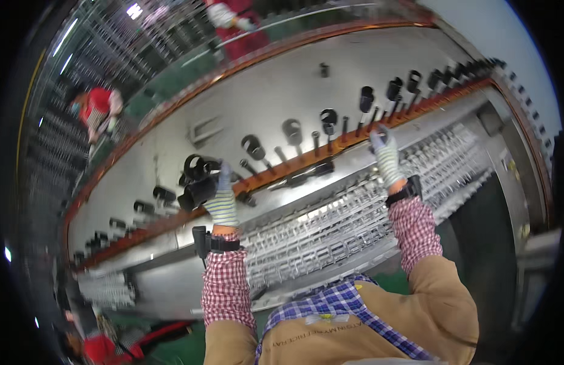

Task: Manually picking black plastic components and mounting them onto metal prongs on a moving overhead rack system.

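Note:
My left hand (220, 204), in a striped knit glove with grey-blue fingertips, is closed round several black ring-shaped, cup-like parts (198, 192) bunched together. It hovers by the near side of an orange-brown rail (306, 159). Farther right, my right hand (385, 155), gloved the same way, reaches to the rail with its fingers curled at a small dark piece; blur hides what exactly they grip. Along the rail stand black round-headed parts on pale stems, such as one black cup-like part (253, 148) and another black part (328, 117), with thin black rods (345, 129) between them.
Beyond the rail lies a broad metal tabletop (257, 97) with a small black piece (324, 70) and a metal bracket (206, 130) on it. Nearer me is a rack of shiny metal strips (312, 237). People in red (99, 109) work across the table and at lower left.

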Action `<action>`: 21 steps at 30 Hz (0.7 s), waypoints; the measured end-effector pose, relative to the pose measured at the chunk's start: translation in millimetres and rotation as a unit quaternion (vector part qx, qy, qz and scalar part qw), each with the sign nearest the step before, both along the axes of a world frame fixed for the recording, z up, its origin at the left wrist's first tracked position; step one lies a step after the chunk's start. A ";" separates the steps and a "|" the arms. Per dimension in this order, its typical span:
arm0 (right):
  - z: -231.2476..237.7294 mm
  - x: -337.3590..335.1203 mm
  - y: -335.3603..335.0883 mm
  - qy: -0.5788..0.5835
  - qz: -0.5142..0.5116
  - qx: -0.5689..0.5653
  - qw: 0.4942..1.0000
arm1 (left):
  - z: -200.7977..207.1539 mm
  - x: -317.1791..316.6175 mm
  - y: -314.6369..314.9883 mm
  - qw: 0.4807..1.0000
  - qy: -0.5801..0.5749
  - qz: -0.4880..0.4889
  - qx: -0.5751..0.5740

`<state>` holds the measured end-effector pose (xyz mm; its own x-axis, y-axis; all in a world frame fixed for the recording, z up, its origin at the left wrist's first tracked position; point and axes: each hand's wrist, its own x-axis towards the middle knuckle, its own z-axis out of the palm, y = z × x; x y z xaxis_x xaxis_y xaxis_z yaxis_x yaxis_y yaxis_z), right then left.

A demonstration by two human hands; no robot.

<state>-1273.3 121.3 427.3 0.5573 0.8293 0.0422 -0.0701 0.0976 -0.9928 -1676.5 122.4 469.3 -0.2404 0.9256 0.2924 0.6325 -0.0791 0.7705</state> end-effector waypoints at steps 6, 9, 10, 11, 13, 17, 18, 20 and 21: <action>-61.7 38.6 110.6 -0.184 0.142 -0.127 0.964 | -4.4 34.1 -192.9 0.957 -0.195 -0.098 -0.191; -32.4 23.2 93.4 -0.333 -0.012 0.118 0.935 | -21.7 26.1 -275.2 0.973 -0.157 -0.126 -0.114; -25.4 16.8 74.2 -0.220 0.026 0.103 0.970 | -61.8 6.0 -298.4 0.986 -0.026 -0.134 -0.090; 22.6 -31.8 37.2 -0.151 0.095 0.066 0.982 | -49.0 10.3 -325.1 0.917 -0.341 -0.022 -0.207; 79.4 -106.1 -52.7 -0.074 0.182 0.000 0.981 | -103.6 -22.9 -361.7 0.865 -0.431 0.054 -0.251; 43.5 -167.8 -174.6 -0.062 0.376 -0.162 0.910 | -153.4 -78.7 -413.5 0.877 -0.341 0.266 -0.209; 31.4 -183.6 -200.2 -0.048 0.416 -0.213 0.883 | -155.4 -91.5 -409.5 0.884 -0.328 0.304 -0.135; 17.4 -211.1 -247.1 -0.100 0.491 -0.138 0.854 | -137.2 -109.8 -398.6 0.885 -0.339 0.305 -0.092; 27.1 -229.2 -257.6 -0.041 0.491 -0.205 0.846 | -123.3 -113.4 -390.1 0.885 -0.343 0.299 -0.096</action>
